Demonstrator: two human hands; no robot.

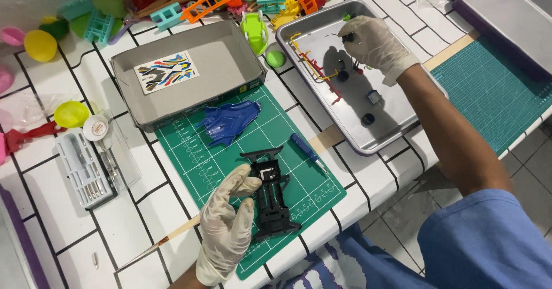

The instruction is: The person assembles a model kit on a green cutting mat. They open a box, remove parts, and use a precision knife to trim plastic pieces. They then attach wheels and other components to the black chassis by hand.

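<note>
Left hand point(225, 227): gloved, fingers curled around the black toy car chassis point(270, 192), steadying it on the green cutting mat point(299, 200).
Right hand point(371, 43): gloved, pinching a small black wheel point(348, 37) over the metal tray point(397, 129).
Nearby: blue car body point(230, 122), blue screwdriver point(305, 149).

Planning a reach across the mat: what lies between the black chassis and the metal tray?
In the head view, a blue screwdriver lies on the green mat between the chassis and the tray.
</note>
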